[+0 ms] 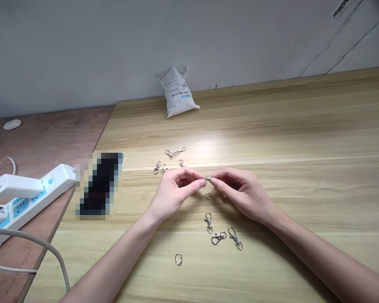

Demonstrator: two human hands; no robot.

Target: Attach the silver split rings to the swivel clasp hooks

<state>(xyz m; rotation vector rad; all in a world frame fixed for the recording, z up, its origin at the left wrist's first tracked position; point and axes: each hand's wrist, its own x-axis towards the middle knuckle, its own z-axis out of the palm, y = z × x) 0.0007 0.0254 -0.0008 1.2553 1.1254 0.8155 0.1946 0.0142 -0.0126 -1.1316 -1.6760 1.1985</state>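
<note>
Head view: left hand (173,191) and right hand (246,194) are pinching a metal piece (209,179) between them, seemingly adjusting it, next needing steadiness.

The left hand (172,191) and right hand (249,193) nearly meet, each with thumb and fingers (189,171) pinched. From the wrists, the left forearm (120,254) slants toward seven o'clock, the right forearm (318,254) toward four.

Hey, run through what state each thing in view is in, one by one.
Left hand: pinching a metal piece
Right hand: pinching it too
Near clasps: lying loose
Far clasps: lying down, one partly hidden
Rings: two loose, lying flat
Bag: propped upright
Power strip: adapters plugged in
Phone: dark, blurred
</note>
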